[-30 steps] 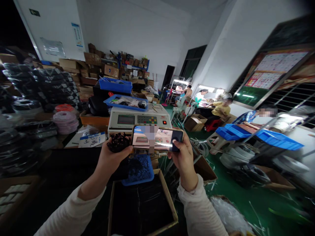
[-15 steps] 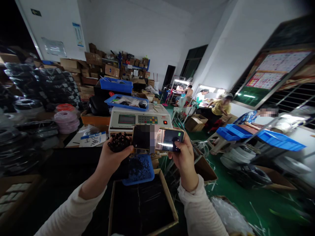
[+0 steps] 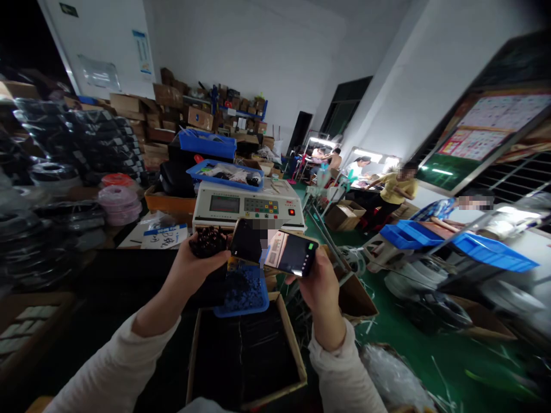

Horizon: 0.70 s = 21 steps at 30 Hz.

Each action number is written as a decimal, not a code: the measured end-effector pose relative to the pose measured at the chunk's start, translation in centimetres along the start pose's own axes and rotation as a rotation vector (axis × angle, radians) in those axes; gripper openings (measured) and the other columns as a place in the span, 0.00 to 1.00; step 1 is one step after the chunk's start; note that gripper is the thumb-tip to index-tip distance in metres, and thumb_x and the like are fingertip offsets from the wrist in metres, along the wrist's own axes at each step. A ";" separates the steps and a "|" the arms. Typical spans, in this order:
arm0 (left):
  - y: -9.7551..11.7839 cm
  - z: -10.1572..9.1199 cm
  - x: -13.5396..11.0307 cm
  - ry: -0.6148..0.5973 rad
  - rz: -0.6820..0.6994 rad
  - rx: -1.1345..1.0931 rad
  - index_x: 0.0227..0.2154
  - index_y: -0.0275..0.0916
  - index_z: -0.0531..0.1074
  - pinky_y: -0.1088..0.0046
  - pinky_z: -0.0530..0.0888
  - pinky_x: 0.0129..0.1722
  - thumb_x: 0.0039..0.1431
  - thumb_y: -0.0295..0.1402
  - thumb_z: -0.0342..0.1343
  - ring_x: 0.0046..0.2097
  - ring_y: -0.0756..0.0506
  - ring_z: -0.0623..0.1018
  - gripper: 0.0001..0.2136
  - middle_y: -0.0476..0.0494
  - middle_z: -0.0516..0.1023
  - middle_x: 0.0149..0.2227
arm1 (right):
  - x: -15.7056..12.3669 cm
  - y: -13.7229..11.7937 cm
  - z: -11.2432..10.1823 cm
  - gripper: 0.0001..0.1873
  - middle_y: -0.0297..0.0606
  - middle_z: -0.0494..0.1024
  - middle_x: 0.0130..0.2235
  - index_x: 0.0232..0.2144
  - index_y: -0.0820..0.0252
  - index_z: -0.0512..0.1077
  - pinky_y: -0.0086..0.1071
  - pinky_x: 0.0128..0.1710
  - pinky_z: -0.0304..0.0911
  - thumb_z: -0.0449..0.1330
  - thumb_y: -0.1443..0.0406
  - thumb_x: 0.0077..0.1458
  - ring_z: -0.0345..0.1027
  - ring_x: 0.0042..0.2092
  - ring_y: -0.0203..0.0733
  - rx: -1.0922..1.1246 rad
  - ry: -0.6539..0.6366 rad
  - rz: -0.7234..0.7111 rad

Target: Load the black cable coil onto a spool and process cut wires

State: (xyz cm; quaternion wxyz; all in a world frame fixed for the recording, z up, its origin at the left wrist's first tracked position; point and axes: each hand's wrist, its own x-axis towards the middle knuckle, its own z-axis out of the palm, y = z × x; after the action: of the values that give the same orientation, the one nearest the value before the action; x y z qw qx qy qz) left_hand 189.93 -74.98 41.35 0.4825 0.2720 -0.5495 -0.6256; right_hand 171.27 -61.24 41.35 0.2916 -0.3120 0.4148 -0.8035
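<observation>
My left hand [image 3: 187, 269] is closed round a thick bundle of black wires [image 3: 209, 242], whose cut ends show small coppery tips. Its thumb reaches the left end of a smartphone [image 3: 290, 252], though I cannot tell whether it presses on it. My right hand [image 3: 321, 281] grips the phone's other end. The phone is sideways and tilted, its screen lit with a camera-like picture, partly pixelated. Beneath both hands a blue tray [image 3: 241, 311] of small dark pieces sits at the edge of a cardboard box [image 3: 297, 355] lined with black. Fingers behind the phone are hidden.
Ahead stands a white machine [image 3: 206, 215] with a display and buttons, a blue tray [image 3: 193, 172] on top. Wrapped coils [image 3: 103, 137] are stacked at left. Several people work at lit benches on the right, near blue bins [image 3: 495, 252]. A plastic-filled sack [image 3: 396, 373] lies lower right.
The phone's right end has tilted lower, and my right thumb has moved off the screen to its edge. The view has shifted slightly. My left hand still holds the wires.
</observation>
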 end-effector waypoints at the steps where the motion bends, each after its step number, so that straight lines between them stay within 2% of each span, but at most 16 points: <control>1: -0.1 -0.3 0.1 -0.019 -0.021 0.005 0.31 0.36 0.78 0.71 0.76 0.37 0.34 0.30 0.70 0.33 0.46 0.80 0.16 0.45 0.82 0.33 | -0.5 0.4 -0.3 0.20 0.37 0.80 0.33 0.38 0.56 0.75 0.29 0.15 0.68 0.61 0.49 0.51 0.73 0.26 0.41 0.022 0.017 0.066; 4: -0.5 -1.4 0.6 -0.092 -0.092 0.018 0.31 0.36 0.79 0.70 0.76 0.35 0.33 0.29 0.70 0.31 0.45 0.79 0.16 0.44 0.83 0.31 | -2.3 1.7 -1.4 0.27 0.42 0.82 0.42 0.43 0.56 0.75 0.38 0.19 0.73 0.61 0.44 0.49 0.78 0.34 0.51 0.093 0.049 0.272; 7: -1.0 -2.3 1.1 -0.166 -0.163 0.038 0.30 0.35 0.79 0.69 0.76 0.33 0.32 0.29 0.70 0.30 0.44 0.79 0.16 0.42 0.82 0.31 | -4.2 3.3 -2.2 0.22 0.39 0.82 0.41 0.41 0.53 0.77 0.40 0.22 0.74 0.62 0.47 0.51 0.78 0.35 0.50 0.179 0.050 0.398; 11: -1.7 -3.0 1.6 -0.236 -0.238 0.001 0.29 0.36 0.79 0.72 0.73 0.28 0.34 0.29 0.69 0.27 0.46 0.77 0.13 0.42 0.81 0.28 | -6.5 5.7 -2.2 0.16 0.35 0.83 0.37 0.37 0.52 0.78 0.42 0.27 0.75 0.59 0.50 0.55 0.77 0.35 0.46 0.278 0.105 0.418; 13: -2.2 -3.3 1.5 -0.219 -0.235 -0.050 0.29 0.36 0.79 0.74 0.73 0.28 0.35 0.28 0.69 0.27 0.48 0.76 0.13 0.42 0.82 0.29 | -7.6 6.8 -1.8 0.16 0.34 0.83 0.37 0.36 0.51 0.78 0.44 0.28 0.75 0.56 0.50 0.56 0.77 0.35 0.46 0.311 0.141 0.391; 16: -3.5 -3.5 -0.1 -0.133 -0.231 -0.092 0.30 0.36 0.79 0.75 0.71 0.27 0.36 0.29 0.68 0.25 0.49 0.75 0.13 0.44 0.81 0.28 | -8.8 8.0 -1.1 0.15 0.31 0.82 0.40 0.37 0.47 0.77 0.47 0.29 0.74 0.55 0.50 0.56 0.77 0.39 0.48 0.348 0.203 0.344; 21: -6.2 -2.2 -5.0 -0.056 -0.295 -0.076 0.32 0.36 0.78 0.74 0.73 0.30 0.37 0.31 0.69 0.26 0.49 0.76 0.15 0.48 0.79 0.25 | -10.2 8.9 -0.3 0.20 0.37 0.81 0.46 0.43 0.48 0.76 0.49 0.35 0.74 0.52 0.48 0.57 0.76 0.45 0.50 0.316 0.199 0.349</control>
State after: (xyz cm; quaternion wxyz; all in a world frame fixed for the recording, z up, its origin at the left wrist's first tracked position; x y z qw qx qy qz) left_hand 191.90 -71.85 33.99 0.3798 0.3138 -0.4928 -0.7173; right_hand 179.38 -58.03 31.04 0.4286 -0.1058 0.3584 -0.8226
